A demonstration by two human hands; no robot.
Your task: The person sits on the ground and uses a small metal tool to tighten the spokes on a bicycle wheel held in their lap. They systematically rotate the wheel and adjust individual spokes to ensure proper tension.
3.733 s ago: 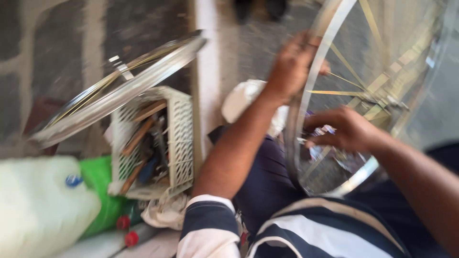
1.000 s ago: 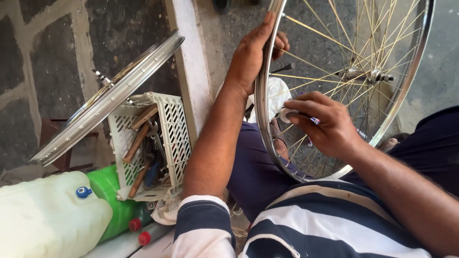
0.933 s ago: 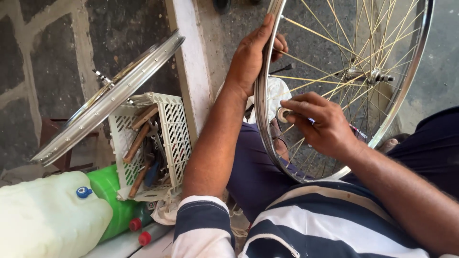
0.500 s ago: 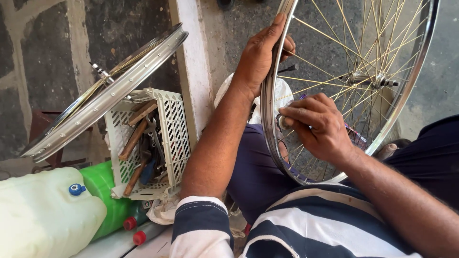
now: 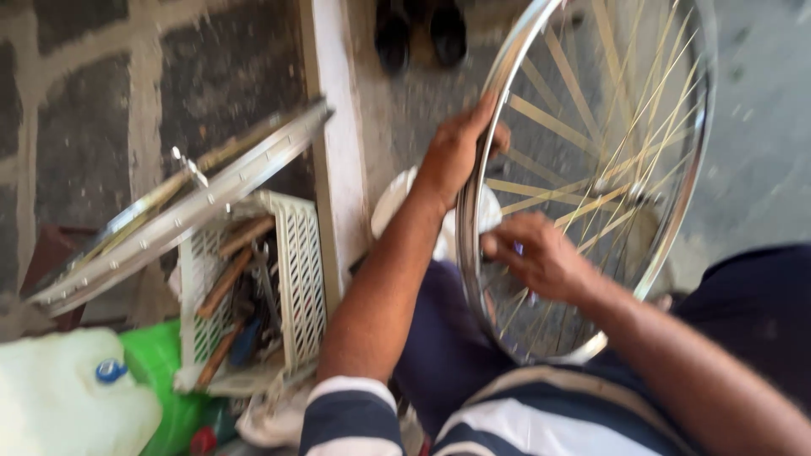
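The shiny metal bicycle wheel with thin spokes stands upright between the person's knees, at about 1 o'clock in the view. The left hand grips the rim at its 10 o'clock side, the fingers closed around the metal. The right hand is at the rim's 8 o'clock part, inside the spokes; its fingers are pinched together on something small, which is too blurred to tell. Behind the rim lies a white cloth. At 9 o'clock a second bare silver rim leans over a white plastic basket that holds wooden-handled tools. At 7 o'clock lie a white plastic canister and a green bottle.
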